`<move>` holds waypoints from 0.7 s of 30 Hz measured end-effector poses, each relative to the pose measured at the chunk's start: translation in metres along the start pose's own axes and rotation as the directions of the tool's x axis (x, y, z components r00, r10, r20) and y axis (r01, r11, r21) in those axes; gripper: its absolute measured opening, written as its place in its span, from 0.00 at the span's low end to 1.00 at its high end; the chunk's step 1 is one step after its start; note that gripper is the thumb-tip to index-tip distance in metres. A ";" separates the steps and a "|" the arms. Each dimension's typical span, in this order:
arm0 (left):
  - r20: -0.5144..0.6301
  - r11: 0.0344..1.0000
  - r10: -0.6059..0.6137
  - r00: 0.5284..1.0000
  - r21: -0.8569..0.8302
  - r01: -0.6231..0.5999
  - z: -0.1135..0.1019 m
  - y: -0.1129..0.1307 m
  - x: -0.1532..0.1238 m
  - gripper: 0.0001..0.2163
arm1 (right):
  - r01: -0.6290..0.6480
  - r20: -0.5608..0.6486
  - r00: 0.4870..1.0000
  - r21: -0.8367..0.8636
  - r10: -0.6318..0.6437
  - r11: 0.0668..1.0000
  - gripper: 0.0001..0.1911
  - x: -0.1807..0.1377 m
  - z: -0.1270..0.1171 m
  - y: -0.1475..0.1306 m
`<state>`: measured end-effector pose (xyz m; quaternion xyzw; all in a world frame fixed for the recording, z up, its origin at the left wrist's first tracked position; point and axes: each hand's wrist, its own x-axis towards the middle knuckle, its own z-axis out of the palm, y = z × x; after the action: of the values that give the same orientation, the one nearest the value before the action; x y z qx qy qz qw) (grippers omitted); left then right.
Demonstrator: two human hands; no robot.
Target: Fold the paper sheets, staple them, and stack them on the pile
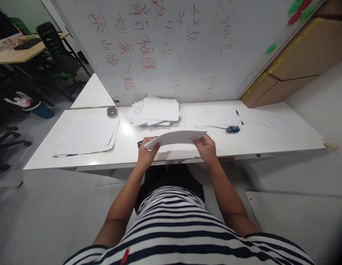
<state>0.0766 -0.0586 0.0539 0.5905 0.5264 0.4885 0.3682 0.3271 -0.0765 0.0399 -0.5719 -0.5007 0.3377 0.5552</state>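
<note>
Whiteboard [171,48]: it stands upright right behind your table, covered in red handwriting, with green and red magnets at its top right corner.
Table [270,140]: a long white top runs across in front of you, its near edge just past your hands.
Cardboard boxes [300,62]: brown, stacked at the far right, beside the whiteboard.
Left sheets [86,134]: large white sheets lie loosely stacked on the left part of the table.
Middle pile [157,112]: a fanned heap of smaller white papers sits against the whiteboard's foot, straight ahead of you.
Held sheet [175,138]: you have a white sheet lifted off the table over the near edge, seen almost edge-on and bowed upward between your hands.
Left hand [147,151]: your fingers are closed on the sheet's left end, thumb on top.
Right hand [206,145]: your fingers pinch the sheet's right end.
Metal object [112,112]: small, shiny, just beyond the left sheets.
Dark object [233,129]: small, bluish, on the table right of your hands, beside flat papers.
</note>
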 end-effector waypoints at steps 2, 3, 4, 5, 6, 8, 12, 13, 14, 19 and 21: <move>0.063 0.999 0.034 0.997 0.004 -0.035 -0.005 0.002 0.004 0.12 | -0.012 -0.005 1.000 -0.010 0.012 1.000 0.17 0.000 0.003 0.004; 0.097 1.000 0.003 0.995 0.020 -0.005 -0.006 0.001 0.005 0.12 | -0.032 0.010 0.999 -0.008 0.032 0.999 0.18 -0.002 0.007 0.010; 0.120 0.998 -0.053 0.991 0.040 0.049 -0.007 -0.001 0.006 0.12 | -0.057 0.030 0.998 -0.003 0.057 0.998 0.19 -0.005 0.011 0.017; 0.124 0.992 -0.117 0.985 0.057 0.111 -0.008 -0.005 0.005 0.13 | -0.086 0.054 0.995 0.000 0.086 0.996 0.20 -0.008 0.015 0.024; 0.108 0.984 -0.172 0.979 0.064 0.166 -0.008 -0.009 0.004 0.14 | -0.111 0.073 0.991 -0.002 0.110 0.994 0.20 -0.011 0.019 0.031; 0.060 0.977 -0.210 0.976 0.049 0.207 -0.009 -0.015 0.001 0.16 | -0.130 0.089 0.987 -0.033 0.132 0.991 0.20 -0.016 0.022 0.040; 0.069 0.987 -0.133 0.989 0.097 0.126 -0.011 -0.022 -0.003 0.15 | -0.066 0.061 0.995 -0.153 0.076 0.986 0.19 -0.017 0.018 0.037; 0.081 0.987 -0.136 0.987 0.100 0.128 -0.010 -0.023 -0.004 0.15 | -0.060 0.067 0.995 -0.175 0.073 0.983 0.19 -0.017 0.017 0.035; 0.087 0.985 -0.153 0.984 0.089 0.145 -0.010 -0.025 -0.005 0.15 | -0.066 0.080 0.993 -0.194 0.082 0.979 0.19 -0.017 0.017 0.034; 0.085 0.994 -0.084 0.993 0.079 0.077 -0.012 -0.026 -0.009 0.13 | -0.060 0.094 0.992 -0.224 0.083 0.973 0.17 -0.016 0.024 0.034; 0.046 0.983 0.072 0.996 0.168 -0.079 -0.019 -0.025 -0.005 0.11 | -0.041 0.038 0.998 -0.179 0.049 0.983 0.15 -0.006 0.026 0.027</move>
<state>0.0518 -0.0604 0.0342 0.6489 0.5360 0.4435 0.3081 0.3066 -0.0710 0.0090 -0.6232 -0.5274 0.3162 0.4832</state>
